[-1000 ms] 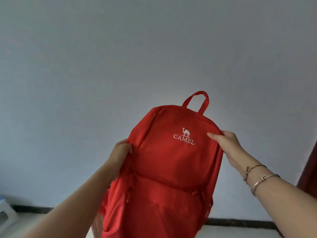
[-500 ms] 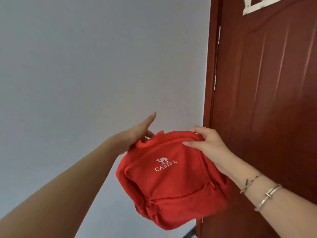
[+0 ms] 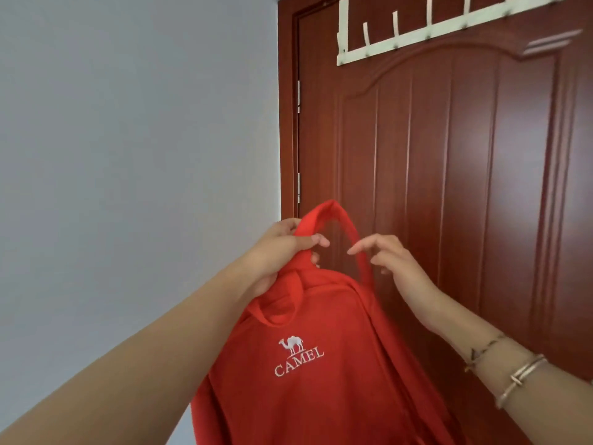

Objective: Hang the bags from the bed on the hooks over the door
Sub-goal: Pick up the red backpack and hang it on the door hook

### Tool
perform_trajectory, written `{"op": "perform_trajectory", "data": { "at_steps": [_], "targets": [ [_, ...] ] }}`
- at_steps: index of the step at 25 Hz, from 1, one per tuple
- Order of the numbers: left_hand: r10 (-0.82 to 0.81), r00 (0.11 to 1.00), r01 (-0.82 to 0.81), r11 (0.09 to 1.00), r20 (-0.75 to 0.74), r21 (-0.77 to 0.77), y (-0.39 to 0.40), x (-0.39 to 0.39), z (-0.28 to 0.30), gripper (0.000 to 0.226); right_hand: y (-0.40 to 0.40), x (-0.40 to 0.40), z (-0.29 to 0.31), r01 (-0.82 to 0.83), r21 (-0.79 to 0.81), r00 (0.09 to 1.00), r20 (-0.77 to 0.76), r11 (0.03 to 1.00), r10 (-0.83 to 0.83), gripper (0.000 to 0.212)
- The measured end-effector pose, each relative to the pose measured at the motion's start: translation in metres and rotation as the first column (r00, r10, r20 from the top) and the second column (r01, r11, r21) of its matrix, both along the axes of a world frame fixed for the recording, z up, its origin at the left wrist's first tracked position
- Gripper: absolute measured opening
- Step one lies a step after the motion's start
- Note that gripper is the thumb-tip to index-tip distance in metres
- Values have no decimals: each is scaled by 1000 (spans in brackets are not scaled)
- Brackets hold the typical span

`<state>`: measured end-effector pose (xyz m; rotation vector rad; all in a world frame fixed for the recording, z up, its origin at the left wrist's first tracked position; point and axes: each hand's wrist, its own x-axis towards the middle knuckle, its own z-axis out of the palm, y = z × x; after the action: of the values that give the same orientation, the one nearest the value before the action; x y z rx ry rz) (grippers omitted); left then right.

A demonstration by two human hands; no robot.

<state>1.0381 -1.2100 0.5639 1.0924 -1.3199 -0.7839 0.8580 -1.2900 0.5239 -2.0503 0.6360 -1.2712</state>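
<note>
**Listener:** Where is the bag, and where does it need to go?

**Me:** I hold a red backpack [image 3: 321,364] up in front of a dark red door [image 3: 449,187]. It hangs from my hands, its white camel logo facing me. High above it, across the top of the door, runs a pale hook rack [image 3: 417,35] with several upright prongs. The bag is well below the rack and touches no hook.

**Listener:** What are your hands doing?

**Me:** My left hand [image 3: 279,252] is clenched around one side of a strap loop [image 3: 333,210] that arches above the bag, thumb pressed over the fabric. My right hand [image 3: 394,261] is loosely open, fingertips just beside or brushing the loop's other side; I cannot tell whether it truly grips.

**Listener:** How would you do this step well?

**Me:** I judge I should spread the loop wide with both hands, raise it above a prong, then lower it over before letting go.
</note>
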Motion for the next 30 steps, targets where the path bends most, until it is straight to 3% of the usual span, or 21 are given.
{"op": "perform_trajectory", "data": {
  "at_steps": [2, 4, 7, 9, 11, 14, 17, 19, 21, 24, 28, 30],
  "targets": [
    [-62, 998, 63, 996, 13, -63, -25, -3, 20, 19, -39, -2, 20, 174, -188, 979, -67, 966, -190, 23],
    [-94, 994, 101, 986, 63, -131, -64, -4, 52, 15, -83, 1, 51, 166, -277, 969, -134, 946, -209, 17],
    [-108, 990, 124, 971, 86, -203, -102, 6, 93, 22, -128, 16, 87, -165, -105, 986, -51, 981, 160, 19],
    [-129, 989, 143, 947, 69, -288, -138, 24, 125, 19, -162, 32, 118, -416, 15, 907, 72, 909, 414, 15],
    [-136, 988, 151, 928, 69, -341, -169, 41, 152, 14, -193, 54, 139, -442, 33, 896, 63, 896, 440, 21],
    [-179, 981, 194, 893, 74, -407, -215, 61, 188, 15, -232, 89, 170, -349, -90, 936, 19, 933, 352, 40],
    [-268, 957, 285, 821, 107, -494, -269, 90, 226, 14, -272, 116, 213, -180, -244, 976, 79, 953, 204, 58],
    [-234, 964, 266, 798, 128, -541, -298, 106, 252, 17, -290, 118, 245, -20, -331, 986, 149, 944, 73, 63],
    [-166, 982, 185, 770, 88, -610, -329, 126, 279, 23, -306, 120, 281, 206, -461, 975, 171, 863, -141, 64],
    [-93, 995, 78, 685, 19, -725, -370, 149, 323, 35, -328, 128, 338, 423, -640, 893, 173, 641, -416, 62],
    [-23, 995, 92, 620, 100, -779, -411, 154, 370, 44, -352, 144, 406, 536, -625, 821, 230, 567, -523, 44],
    [89, 984, 74, 591, 156, -803, -429, 149, 396, 40, -364, 151, 442, 606, -587, 770, 263, 537, -581, 38]
  ]
}}
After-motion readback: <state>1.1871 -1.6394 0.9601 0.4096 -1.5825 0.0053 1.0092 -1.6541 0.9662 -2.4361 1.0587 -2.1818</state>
